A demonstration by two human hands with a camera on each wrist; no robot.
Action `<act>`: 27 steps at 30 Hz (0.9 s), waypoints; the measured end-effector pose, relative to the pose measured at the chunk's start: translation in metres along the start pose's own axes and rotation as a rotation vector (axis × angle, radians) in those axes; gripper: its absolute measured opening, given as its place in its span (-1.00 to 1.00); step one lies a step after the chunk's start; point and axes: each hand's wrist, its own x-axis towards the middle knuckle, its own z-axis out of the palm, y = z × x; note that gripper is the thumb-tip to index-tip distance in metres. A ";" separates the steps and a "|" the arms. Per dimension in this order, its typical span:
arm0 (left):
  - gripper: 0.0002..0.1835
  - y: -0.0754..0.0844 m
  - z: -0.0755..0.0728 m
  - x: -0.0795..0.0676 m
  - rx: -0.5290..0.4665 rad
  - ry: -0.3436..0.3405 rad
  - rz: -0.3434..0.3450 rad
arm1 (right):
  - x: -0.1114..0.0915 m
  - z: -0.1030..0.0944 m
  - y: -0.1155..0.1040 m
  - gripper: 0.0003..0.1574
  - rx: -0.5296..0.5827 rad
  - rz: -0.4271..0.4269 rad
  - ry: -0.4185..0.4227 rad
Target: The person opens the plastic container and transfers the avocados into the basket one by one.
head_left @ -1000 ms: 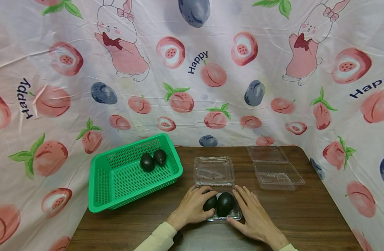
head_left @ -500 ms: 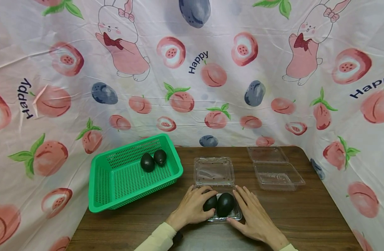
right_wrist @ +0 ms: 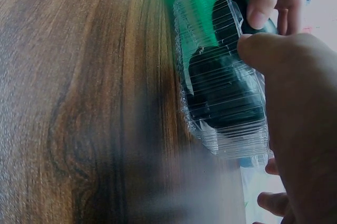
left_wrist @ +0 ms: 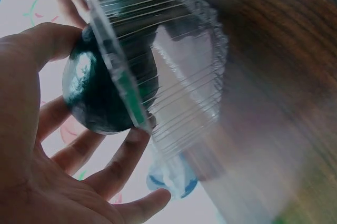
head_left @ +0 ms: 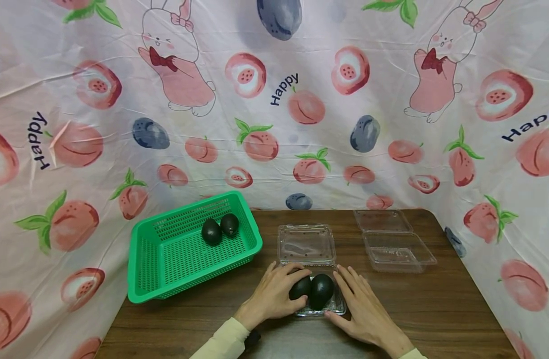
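Two dark avocados stand side by side in a clear plastic clamshell box (head_left: 306,244), whose lid lies back on the table. My left hand (head_left: 274,294) grips the left avocado (head_left: 300,287), thumb at its near side and fingers over its far side. In the left wrist view this avocado (left_wrist: 95,87) sits partly above the box rim. The right avocado (head_left: 321,291) is untouched by my right hand (head_left: 366,314). That hand rests along the box's right side with fairly straight fingers, its thumb at the near right corner.
At the left, a green basket (head_left: 144,279) holds two more avocados (head_left: 211,232). A second open clamshell box (head_left: 397,254) stands at the back right of the wooden table (head_left: 418,304). A fruit-print cloth (head_left: 274,124) hangs behind and at both sides.
The left hand and its avocado have shifted very slightly up and to the left. The right hand stays in place at the box.
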 end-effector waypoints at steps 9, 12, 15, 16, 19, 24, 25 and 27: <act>-0.40 0.004 -0.014 0.002 -0.007 0.063 0.044 | 0.000 0.000 0.000 0.25 -0.001 0.003 0.005; -0.39 0.004 -0.018 0.004 -0.003 0.087 0.068 | 0.001 0.000 0.000 0.25 0.000 0.005 0.000; -0.39 0.004 -0.022 0.006 -0.020 0.095 0.073 | 0.001 0.000 0.001 0.25 -0.003 0.002 0.001; -0.38 0.004 -0.023 0.006 -0.030 0.094 0.071 | 0.001 0.000 0.001 0.25 -0.003 0.001 0.004; -0.38 0.005 -0.026 0.007 -0.057 0.085 0.058 | 0.001 0.000 0.001 0.25 0.000 -0.003 0.011; -0.37 0.006 -0.029 0.007 -0.092 0.091 0.047 | 0.000 0.000 0.001 0.25 -0.002 -0.007 0.023; -0.37 0.006 -0.030 0.008 -0.102 0.095 0.046 | 0.000 0.000 0.001 0.25 -0.004 -0.008 0.025; -0.37 0.005 -0.031 0.008 -0.118 0.103 0.048 | 0.000 0.000 0.001 0.25 -0.006 -0.009 0.026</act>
